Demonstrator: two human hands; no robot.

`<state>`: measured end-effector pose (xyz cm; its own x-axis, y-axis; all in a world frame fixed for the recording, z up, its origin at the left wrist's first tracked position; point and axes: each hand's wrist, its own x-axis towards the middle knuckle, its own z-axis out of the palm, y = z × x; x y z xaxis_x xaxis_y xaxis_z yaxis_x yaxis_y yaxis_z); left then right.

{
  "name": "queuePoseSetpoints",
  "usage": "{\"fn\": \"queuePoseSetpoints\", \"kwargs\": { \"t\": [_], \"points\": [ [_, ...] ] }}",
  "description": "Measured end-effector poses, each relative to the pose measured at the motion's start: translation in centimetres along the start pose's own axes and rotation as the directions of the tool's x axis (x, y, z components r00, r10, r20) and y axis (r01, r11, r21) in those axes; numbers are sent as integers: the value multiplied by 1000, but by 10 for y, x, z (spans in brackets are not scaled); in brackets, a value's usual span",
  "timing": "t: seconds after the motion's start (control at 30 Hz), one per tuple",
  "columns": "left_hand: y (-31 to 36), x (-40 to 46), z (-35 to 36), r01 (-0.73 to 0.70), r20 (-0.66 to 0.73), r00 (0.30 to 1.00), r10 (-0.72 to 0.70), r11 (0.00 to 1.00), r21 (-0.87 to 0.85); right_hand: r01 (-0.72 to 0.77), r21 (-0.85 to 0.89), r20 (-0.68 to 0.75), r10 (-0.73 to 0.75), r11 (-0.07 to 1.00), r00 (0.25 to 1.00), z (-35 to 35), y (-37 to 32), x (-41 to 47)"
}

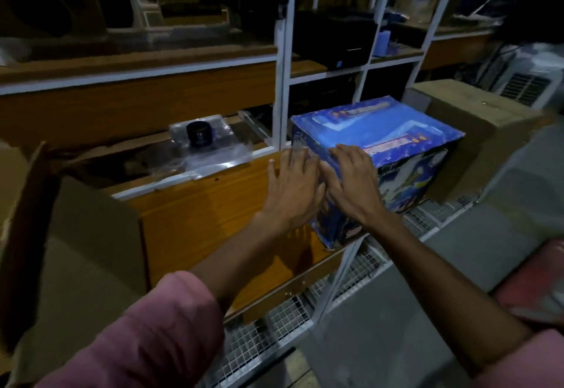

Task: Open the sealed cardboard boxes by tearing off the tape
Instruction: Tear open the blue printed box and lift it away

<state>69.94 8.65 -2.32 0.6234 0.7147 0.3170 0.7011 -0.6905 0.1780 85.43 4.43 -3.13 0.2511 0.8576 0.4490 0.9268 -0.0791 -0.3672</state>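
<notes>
- We see a blue printed box point(378, 155) standing at the right end of a wooden shelf point(198, 219), with its near corner overhanging the shelf's front right corner.
- Our left hand point(293, 186) lies flat against the box's near left face, fingers spread and reaching up to the top edge.
- Our right hand point(351, 183) lies just beside the left, fingers spread and curled over the top near edge of the box; we cannot tell whether it pinches any tape.
- Pink sleeves point(158, 335) cover both upper arms.
- A brown carton point(476, 131) stands touching or just behind the blue box on the right.
- Near the shelf's back edge a dark jar point(200, 134) sits in clear plastic wrap.
- An open brown cardboard box point(76, 250) stands at the left, beside the shelf's left end.
- White wire mesh point(274, 320) runs below the shelf's front edge.
</notes>
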Motion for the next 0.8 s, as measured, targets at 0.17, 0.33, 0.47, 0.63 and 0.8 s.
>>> {"fn": "queuePoseSetpoints", "kwargs": {
  "t": [0.17,0.33,0.47,0.63,0.8],
  "points": [
    [-2,51,24,-56,44,997,58,998,-32,-135,-115,60,142,984,988,8,71,47],
    [-12,70,49,-80,124,989,87,995,-55,-170,-67,147,178,983,973,29,88,64],
    [-20,96,59,-165,183,968,174,984,-63,-228,-36,93,230,973,969,46,73,70],
    [-17,120,73,-263,236,928,288,956,-133,-262,16,69,260,965,963,43,53,63],
    [-17,117,76,-252,212,945,248,968,-12,-187,17,113,184,982,976,38,53,58]
  ]
}}
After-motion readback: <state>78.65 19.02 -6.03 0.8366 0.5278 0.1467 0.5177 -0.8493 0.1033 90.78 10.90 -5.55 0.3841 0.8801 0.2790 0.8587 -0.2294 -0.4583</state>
